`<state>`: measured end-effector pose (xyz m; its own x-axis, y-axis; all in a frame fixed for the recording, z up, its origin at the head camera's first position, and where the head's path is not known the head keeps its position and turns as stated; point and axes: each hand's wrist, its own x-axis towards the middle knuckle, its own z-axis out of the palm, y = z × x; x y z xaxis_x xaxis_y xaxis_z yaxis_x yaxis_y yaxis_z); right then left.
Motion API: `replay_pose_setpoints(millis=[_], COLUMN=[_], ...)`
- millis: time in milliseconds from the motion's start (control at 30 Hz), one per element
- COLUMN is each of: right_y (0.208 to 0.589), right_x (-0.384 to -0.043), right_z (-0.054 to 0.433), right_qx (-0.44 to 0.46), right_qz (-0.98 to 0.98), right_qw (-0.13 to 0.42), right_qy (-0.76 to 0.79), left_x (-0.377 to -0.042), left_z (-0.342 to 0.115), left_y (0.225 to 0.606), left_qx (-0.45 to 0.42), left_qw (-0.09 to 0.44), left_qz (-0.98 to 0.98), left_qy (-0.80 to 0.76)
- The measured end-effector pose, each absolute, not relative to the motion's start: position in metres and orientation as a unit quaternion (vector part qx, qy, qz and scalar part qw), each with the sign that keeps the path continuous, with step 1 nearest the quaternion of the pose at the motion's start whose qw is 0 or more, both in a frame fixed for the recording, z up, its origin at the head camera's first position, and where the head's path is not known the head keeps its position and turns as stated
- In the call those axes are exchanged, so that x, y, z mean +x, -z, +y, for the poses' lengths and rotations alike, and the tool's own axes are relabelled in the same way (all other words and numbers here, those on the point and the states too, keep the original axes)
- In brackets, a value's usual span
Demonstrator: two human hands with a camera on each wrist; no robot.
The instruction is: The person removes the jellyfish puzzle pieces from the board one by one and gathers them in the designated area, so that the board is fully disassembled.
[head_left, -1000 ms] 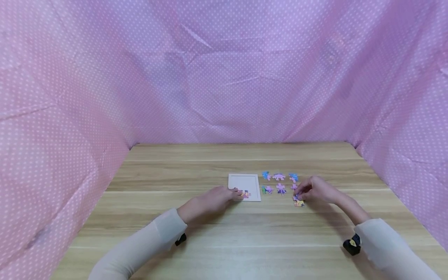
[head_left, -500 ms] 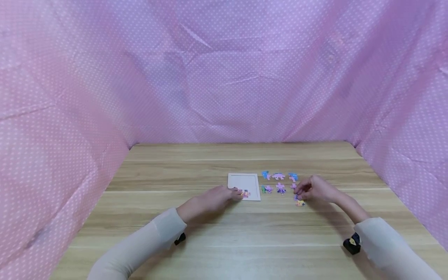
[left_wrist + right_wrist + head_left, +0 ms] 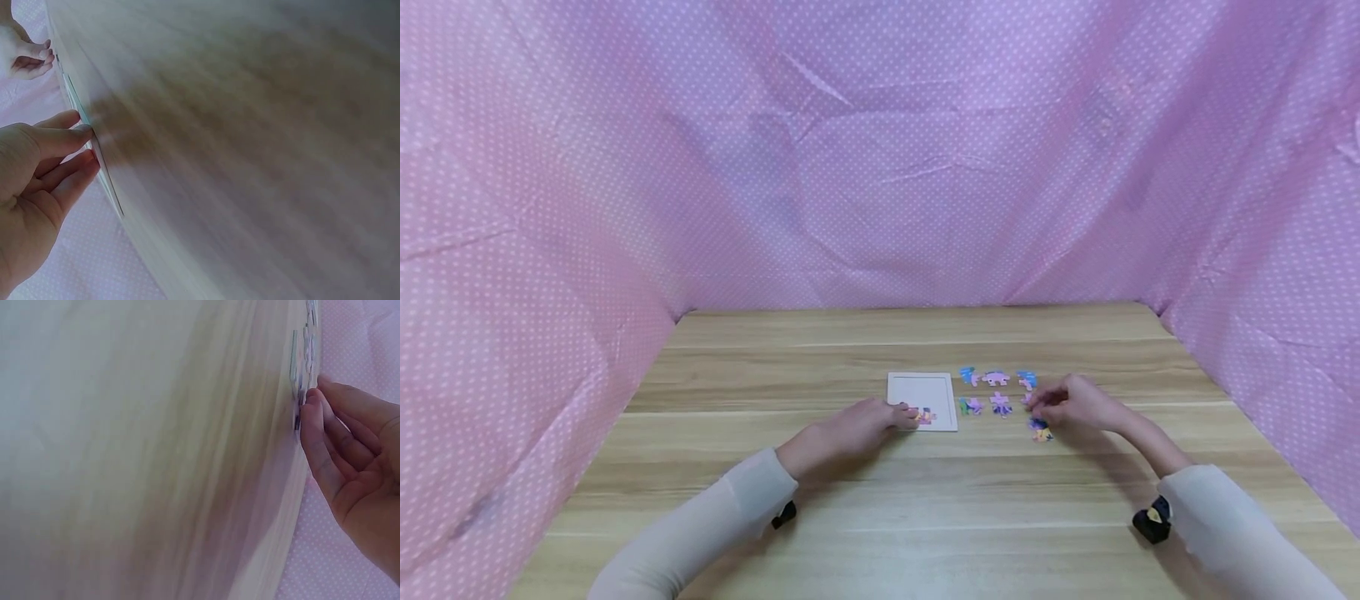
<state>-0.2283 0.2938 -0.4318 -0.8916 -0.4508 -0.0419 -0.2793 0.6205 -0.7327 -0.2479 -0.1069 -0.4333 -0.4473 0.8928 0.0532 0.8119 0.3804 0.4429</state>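
Observation:
In the head view my left hand rests its fingertips on the near left corner of a white square puzzle tray. Joined puzzle pieces with yellow and pink print lie in that tray, partly under the fingers. The left wrist view shows the fingers extended onto the thin tray edge. To the right, my right hand has thumb and fingertips together at a small pink puzzle piece, mostly hidden by them. A purple and yellow puzzle piece lies just below those fingertips.
Several loose puzzle pieces lie in rows right of the tray, among them a blue one, a pink one and a purple one. The wooden table ends at a pink dotted cloth behind and at the sides.
My right fingertips have shifted slightly up and away from the purple and yellow piece, which slid a little to the right and shows more. The left hand stays on the tray.

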Motion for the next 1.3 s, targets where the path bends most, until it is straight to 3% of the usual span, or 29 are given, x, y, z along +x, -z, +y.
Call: replay_pose_setpoints(millis=[900, 1100, 1300], right_y=[0.426, 0.427, 0.426], right_x=[-0.249, -0.256, -0.258], right_z=[0.247, 0.228, 0.21], right_qx=[-0.211, -0.223, -0.235], right_qz=[0.878, 0.884, 0.86], right_qw=[0.108, 0.099, 0.132], right_qy=[0.416, 0.398, 0.433], left_x=[-0.252, -0.252, -0.251], left_z=[-0.113, -0.114, -0.114], left_y=[0.435, 0.435, 0.433], left_qx=[0.518, 0.51, 0.508], left_qw=[0.083, 0.101, 0.103], left_qz=[0.829, 0.828, 0.825], left_qy=[-0.193, -0.21, -0.223])
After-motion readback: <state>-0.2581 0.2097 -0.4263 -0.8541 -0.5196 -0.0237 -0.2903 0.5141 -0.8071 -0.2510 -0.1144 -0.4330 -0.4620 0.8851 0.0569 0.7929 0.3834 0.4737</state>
